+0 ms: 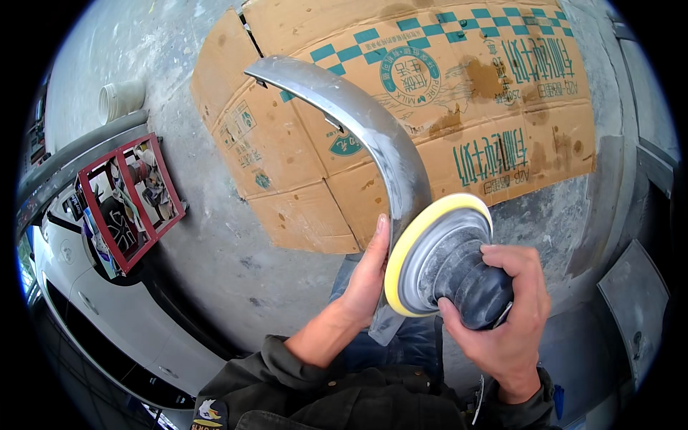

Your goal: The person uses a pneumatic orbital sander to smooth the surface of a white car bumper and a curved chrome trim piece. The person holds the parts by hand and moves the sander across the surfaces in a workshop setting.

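Observation:
A long curved grey trim piece (pixel 387 150) rises from near my lap across the cardboard, with small tabs along its inner edge and scuffed patches on its face. My left hand (pixel 362 276) grips its lower part, thumb along the side. My right hand (pixel 509 315) is wrapped round the dark body of a round sander (pixel 473 287) with a yellow-rimmed pad (pixel 407 276). The pad is tilted against the lower section of the trim, hiding part of it; whether it presses on the surface I cannot tell.
A stained flattened cardboard box (pixel 279 208) lies on the concrete floor (pixel 222 279). At left are a white bucket (pixel 122 100), a red rack of tools (pixel 122 201), a long grey bar (pixel 43 172) and a white car (pixel 122 315). A grey panel (pixel 631 308) stands at the right.

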The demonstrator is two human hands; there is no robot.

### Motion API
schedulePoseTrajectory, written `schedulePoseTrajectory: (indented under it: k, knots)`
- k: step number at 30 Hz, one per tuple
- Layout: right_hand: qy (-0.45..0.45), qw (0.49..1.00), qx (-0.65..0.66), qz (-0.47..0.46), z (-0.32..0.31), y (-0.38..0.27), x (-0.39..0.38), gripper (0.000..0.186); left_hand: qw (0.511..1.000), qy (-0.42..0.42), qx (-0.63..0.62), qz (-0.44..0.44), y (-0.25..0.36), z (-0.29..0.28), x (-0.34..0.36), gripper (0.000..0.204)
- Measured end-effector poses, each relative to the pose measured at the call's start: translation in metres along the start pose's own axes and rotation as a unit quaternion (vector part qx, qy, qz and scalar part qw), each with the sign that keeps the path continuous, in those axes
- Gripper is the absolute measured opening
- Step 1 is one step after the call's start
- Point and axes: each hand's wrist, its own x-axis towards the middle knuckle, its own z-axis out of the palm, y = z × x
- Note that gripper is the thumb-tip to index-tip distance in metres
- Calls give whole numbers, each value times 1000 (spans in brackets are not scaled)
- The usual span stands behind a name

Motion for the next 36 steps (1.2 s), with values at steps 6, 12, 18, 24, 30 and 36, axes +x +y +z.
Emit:
schedulePoseTrajectory:
  k: [6, 12, 18, 24, 30, 36]
  knots:
    - [-2, 1000, -8, 6, 3, -1, -1, 63, 999, -11, -15, 34, -5, -5, 2, 75]
    - [11, 1000, -17, 3, 3, -1, 2, 62, 999, -6, -36, 28, -6, -8, -1, 72]
    - [14, 1000, -13, 4, 4, -5, 6, 60, 1000, -10, -11, 9, -6, -11, -2, 73]
    - [16, 1000, -16, 3, 2, -5, 9, 59, 998, 14, 53, 12, -5, -9, -3, 71]
    - [32, 998, -37, 40, 5, -2, 12, 60, 996, -3, -78, 42, -1, -13, -2, 67]
    - [8, 1000, -24, 8, 6, -5, 13, 59, 991, -26, -128, 30, -4, -17, 5, 66]
